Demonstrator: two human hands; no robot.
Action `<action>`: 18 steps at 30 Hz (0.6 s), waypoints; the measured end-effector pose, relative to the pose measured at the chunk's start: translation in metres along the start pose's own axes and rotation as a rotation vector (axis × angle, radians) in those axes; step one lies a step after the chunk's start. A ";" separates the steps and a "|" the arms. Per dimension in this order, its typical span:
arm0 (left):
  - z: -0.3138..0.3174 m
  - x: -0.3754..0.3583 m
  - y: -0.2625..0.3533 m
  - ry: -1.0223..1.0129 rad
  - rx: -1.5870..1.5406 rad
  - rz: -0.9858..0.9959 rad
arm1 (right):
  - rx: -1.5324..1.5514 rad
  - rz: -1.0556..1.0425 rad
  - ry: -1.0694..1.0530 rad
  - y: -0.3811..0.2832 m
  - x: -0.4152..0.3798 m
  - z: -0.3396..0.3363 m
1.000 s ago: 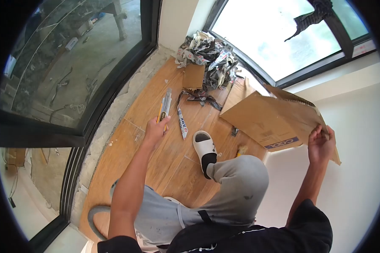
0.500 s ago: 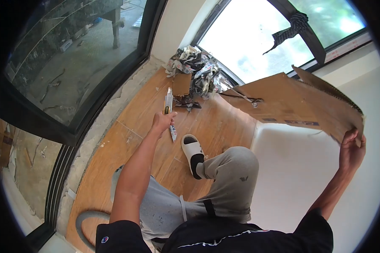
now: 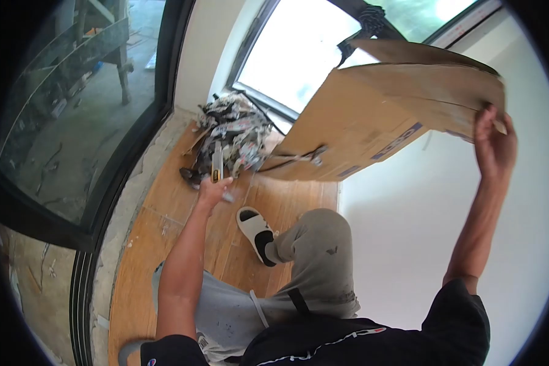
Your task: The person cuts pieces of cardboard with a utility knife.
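Note:
My left hand is closed round a utility knife with a yellow and black mark on its body. The knife points away from me, towards a heap of crumpled plastic and paper scraps. My right hand grips the right edge of a large brown cardboard box, partly flattened, with blue print. The box is raised and tilted in front of the window, and a dark and pale strip lies against its lower left part.
A black-framed glass door stands on the left, above a floor track. Ahead is a bright window with dark cloth tied to its frame. A white wall rises at the right. A grey hose shows at lower left.
My right hand has moved up with the cardboard, which is lifted and turned to show more of its printed face. The view has shifted, and the knife now overlaps the scrap heap.

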State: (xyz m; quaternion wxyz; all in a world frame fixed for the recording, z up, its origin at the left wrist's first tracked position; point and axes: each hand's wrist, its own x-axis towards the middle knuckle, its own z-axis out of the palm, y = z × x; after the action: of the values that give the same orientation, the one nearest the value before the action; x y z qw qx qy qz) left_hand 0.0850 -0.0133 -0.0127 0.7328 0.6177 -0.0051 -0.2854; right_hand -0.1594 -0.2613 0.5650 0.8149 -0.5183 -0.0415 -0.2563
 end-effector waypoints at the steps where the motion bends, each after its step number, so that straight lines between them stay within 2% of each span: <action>1: 0.003 0.000 0.001 -0.012 0.002 0.019 | -0.015 -0.011 0.027 0.014 0.006 0.001; 5: 0.004 -0.001 0.002 0.001 -0.076 -0.021 | -0.090 -0.107 0.236 0.054 0.031 -0.001; 8: -0.002 0.005 -0.003 -0.010 -0.108 -0.043 | -0.165 -0.210 0.304 0.075 0.040 0.000; 11: -0.006 0.005 -0.011 -0.006 -0.139 -0.040 | -0.243 -0.269 0.279 0.096 0.045 -0.006; 15: -0.010 -0.006 0.004 0.002 -0.092 -0.086 | -0.213 -0.254 0.303 0.117 0.060 -0.018; 18: -0.009 -0.013 0.010 0.037 -0.062 -0.081 | -0.242 -0.261 0.246 0.123 0.072 -0.022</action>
State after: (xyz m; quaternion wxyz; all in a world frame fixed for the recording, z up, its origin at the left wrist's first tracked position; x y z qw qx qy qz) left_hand 0.0819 0.0012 -0.0014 0.7394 0.5996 0.0423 -0.3034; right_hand -0.0452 -0.2668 0.4775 0.7054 -0.5676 0.0225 -0.4240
